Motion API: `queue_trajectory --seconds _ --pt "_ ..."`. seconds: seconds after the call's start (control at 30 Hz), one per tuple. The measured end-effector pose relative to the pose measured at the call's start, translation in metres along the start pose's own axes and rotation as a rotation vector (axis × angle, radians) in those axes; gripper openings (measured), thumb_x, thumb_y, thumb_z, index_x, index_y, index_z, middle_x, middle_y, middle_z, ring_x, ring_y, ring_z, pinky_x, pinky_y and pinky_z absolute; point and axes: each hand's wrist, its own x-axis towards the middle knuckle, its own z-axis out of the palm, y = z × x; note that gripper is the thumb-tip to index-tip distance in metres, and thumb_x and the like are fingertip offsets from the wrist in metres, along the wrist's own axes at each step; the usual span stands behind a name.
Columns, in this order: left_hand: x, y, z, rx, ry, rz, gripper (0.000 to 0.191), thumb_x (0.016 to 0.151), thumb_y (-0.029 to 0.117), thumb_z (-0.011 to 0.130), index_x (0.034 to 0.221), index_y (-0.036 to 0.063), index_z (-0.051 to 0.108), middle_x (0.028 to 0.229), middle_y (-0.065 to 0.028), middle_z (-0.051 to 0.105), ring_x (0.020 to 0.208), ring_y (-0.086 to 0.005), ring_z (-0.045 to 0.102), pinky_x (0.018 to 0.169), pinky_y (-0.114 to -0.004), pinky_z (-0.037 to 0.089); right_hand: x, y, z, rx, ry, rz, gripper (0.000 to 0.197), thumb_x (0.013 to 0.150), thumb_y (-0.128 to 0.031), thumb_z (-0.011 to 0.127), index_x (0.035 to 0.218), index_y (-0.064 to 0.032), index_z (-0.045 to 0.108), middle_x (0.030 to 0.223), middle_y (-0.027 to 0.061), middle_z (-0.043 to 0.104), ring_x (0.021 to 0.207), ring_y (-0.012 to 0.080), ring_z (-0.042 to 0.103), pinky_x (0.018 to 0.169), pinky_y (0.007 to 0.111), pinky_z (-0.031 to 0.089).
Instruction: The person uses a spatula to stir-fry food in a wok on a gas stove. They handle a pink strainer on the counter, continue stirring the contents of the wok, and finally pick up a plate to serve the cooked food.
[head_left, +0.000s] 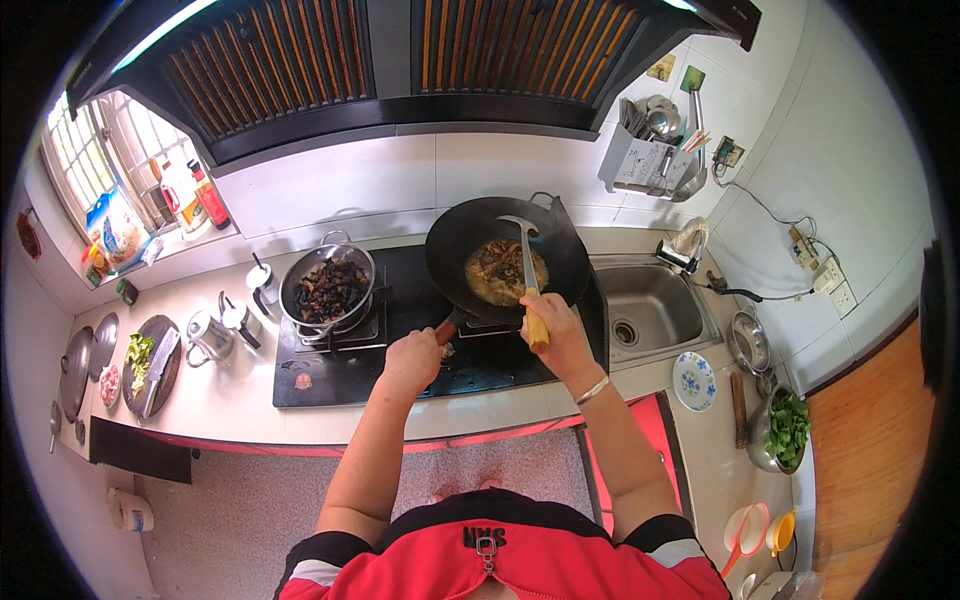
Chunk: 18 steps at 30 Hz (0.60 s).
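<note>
A dark wok (444, 247) stands over the right burner of the black gas stove (345, 391). My left hand (412, 364) grips its reddish-brown handle (448, 330). In my right hand (559, 334) is a metal wok spatula (529, 259), held by its wooden grip. The spatula's head is raised at the far side of the wok, above the food as I look down. Brown food (495, 274) in bubbling liquid lies in the bottom of the wok. On the left burner sits a two-handled steel pan (291, 266) with dark cooked pieces (332, 292) in it.
A range hood (390, 112) overhangs the stove. To the right are a steel sink (660, 300), a flowered plate (694, 382) and a bowl of leafy greens (787, 431). On the left, a cleaver (159, 358) rests on a round chopping board (161, 397) beside metal pots (210, 337).
</note>
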Motion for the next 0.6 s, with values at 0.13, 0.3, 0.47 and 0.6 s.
queue_trajectory --seconds 0.13,0.3,0.47,0.6 --pt "-0.001 0.000 -0.001 0.004 -0.003 -0.007 0.031 0.087 0.030 0.058 0.100 0.0015 0.058 0.091 -0.0182 0.065 0.085 -0.0346 0.064 0.071 -0.043 0.051 0.003 0.019 0.007 -0.053 -0.067 0.019 0.044 0.066 0.002 0.069 0.107 -0.0075 0.056 0.090 0.0158 0.055 0.081 0.0331 0.058 0.070 0.037 0.049" --pt "0.000 0.001 0.001 0.014 0.006 -0.005 0.031 0.086 0.030 0.059 0.098 0.0016 0.058 0.090 -0.0174 0.065 0.084 -0.0335 0.065 0.071 -0.042 0.052 -0.002 0.033 0.021 -0.068 -0.165 0.031 0.047 0.065 0.000 0.070 0.109 -0.0084 0.056 0.089 0.0160 0.054 0.081 0.0343 0.057 0.070 0.039 0.049" --pt "-0.001 0.001 -0.001 0.008 -0.001 -0.015 0.030 0.087 0.029 0.058 0.100 0.0013 0.058 0.090 -0.0179 0.064 0.084 -0.0350 0.064 0.071 -0.043 0.051 -0.006 0.017 0.027 -0.144 -0.225 0.011 0.049 0.064 0.000 0.071 0.109 -0.0087 0.056 0.089 0.0147 0.053 0.083 0.0330 0.057 0.073 0.039 0.048" --pt "-0.001 0.001 -0.001 0.004 0.002 -0.013 0.029 0.087 0.028 0.058 0.098 0.0015 0.058 0.089 -0.0178 0.065 0.083 -0.0345 0.064 0.070 -0.042 0.052 -0.010 0.007 0.028 -0.178 -0.281 0.046 0.054 0.063 -0.003 0.073 0.113 -0.0064 0.054 0.092 0.0156 0.053 0.089 0.0333 0.056 0.077 0.040 0.048"
